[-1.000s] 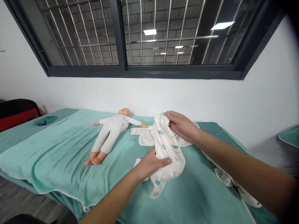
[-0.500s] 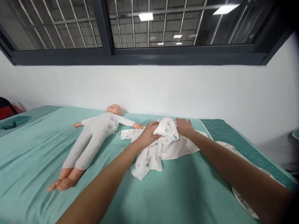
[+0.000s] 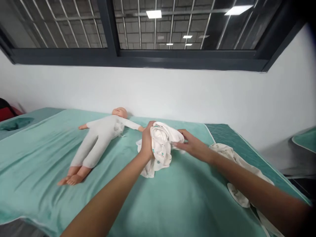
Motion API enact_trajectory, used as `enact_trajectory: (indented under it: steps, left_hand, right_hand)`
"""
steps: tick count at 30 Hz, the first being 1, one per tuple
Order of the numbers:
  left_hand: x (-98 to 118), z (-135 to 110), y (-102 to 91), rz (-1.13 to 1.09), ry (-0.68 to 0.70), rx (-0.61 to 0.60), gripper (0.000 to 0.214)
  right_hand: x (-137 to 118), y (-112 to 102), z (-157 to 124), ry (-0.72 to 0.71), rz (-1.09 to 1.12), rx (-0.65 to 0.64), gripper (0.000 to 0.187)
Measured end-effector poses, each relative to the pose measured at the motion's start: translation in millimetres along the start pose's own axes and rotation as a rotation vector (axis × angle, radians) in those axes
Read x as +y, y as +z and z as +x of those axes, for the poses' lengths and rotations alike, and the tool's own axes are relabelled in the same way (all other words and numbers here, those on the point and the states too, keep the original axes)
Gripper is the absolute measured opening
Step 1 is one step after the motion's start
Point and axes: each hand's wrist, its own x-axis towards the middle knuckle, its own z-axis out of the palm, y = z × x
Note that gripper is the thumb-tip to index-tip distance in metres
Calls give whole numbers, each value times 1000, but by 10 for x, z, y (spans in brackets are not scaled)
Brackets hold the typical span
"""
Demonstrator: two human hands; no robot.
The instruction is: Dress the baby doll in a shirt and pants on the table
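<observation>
A white baby garment (image 3: 161,144) with small green and pink prints is bunched up between my hands, its lower end hanging toward the green sheet. My left hand (image 3: 147,140) grips the bundle at its left side, the fingers mostly hidden behind the cloth. On the right, my right hand (image 3: 191,144) pinches the white fabric between thumb and fingers. A baby doll (image 3: 102,136) in a white body lies on its back to the left, one arm reaching toward my left hand.
The green sheet (image 3: 192,197) covers the bed or table. More white cloth (image 3: 237,161) lies crumpled under my right forearm. Behind stand a white wall (image 3: 172,95) and a dark-framed window (image 3: 185,59) with bars. A red and black object (image 3: 6,110) sits at the far left.
The garment, spread flat on the sheet before, is now gathered into a bundle and partly lifted. My left hand has moved slightly left; my right hand has come lower. The view has shifted slightly.
</observation>
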Motion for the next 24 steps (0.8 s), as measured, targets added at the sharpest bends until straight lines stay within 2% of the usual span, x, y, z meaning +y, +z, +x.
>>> enact_trajectory:
  steps: [2, 3, 6, 8, 9, 12, 14, 15, 17, 21, 23, 24]
  left_hand:
    - [273, -245, -143, -168, 21, 103, 14]
    - [376, -385, -225, -207, 20, 113, 20]
    - [523, -904, -522, -119, 17, 46, 51]
    - [512, -1318, -750, 6, 17, -33, 71]
    - [485, -1535, -870, 47, 10, -52, 73]
    - [370, -2188, -1269, 178, -73, -9, 46]
    - [285, -2608, -1605, 307, -176, 93, 32]
    - [245, -2814, -1806, 358, -243, 148, 29]
    - [180, -3216, -2277, 511, -330, 370, 22]
    - [102, -3889, -3264, 1049, -405, 791, 30]
    - [18, -4095, -3575, 1302, -451, 873, 36]
    - [-63, -4164, -3649, 1386, -479, 868, 38]
  right_hand:
    - [-137, 216, -127, -37, 73, -77, 67]
    - [-200, 350, -183, -54, 115, -100, 68]
    - [-374, 810, -347, -48, 297, -155, 50]
    - [-486, 1127, -460, -44, 409, -217, 39]
    - [-542, 1280, -517, -58, 440, -272, 36]
    - [-678, 1669, -689, -88, 453, -507, 31]
    - [-689, 1826, -793, -60, 395, -634, 28]
    - [-657, 1865, -836, -39, 349, -664, 28]
    - [-516, 1868, -900, 14, 255, -668, 29]
    - [-59, 1678, -982, 183, 254, -565, 30]
    - [154, 1559, -1025, 239, 316, -488, 32]
    - [238, 1507, -1048, 256, 350, -449, 33]
